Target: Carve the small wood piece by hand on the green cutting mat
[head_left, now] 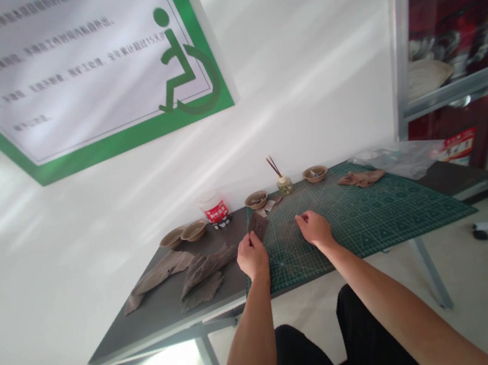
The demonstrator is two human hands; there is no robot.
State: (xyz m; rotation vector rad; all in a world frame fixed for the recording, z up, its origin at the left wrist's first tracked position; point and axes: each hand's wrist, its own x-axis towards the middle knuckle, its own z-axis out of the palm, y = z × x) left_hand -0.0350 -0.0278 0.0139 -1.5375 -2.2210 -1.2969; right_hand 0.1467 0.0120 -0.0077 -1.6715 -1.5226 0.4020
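Observation:
My left hand [253, 257] is closed on a small dark brown piece [258, 225], held up above the left part of the green cutting mat [348, 214]. To its right, my right hand [315, 228] is closed over the mat, thumb and fingers pressed together; whatever they pinch is too small to make out. Beyond the hands, small pale pieces [269, 206] lie beside a brown bowl [257, 199] at the mat's back edge. Left of my left hand, crumpled grey-brown pieces [203, 271] rest on the dark table [129, 332].
Two bowls [193, 231] and a red-labelled jar [216, 210] stand at the back left. A small bottle with sticks [285, 185] and another bowl [315, 174] line the wall side. A brown cloth [361, 179] and clear plastic [404, 157] lie at the right.

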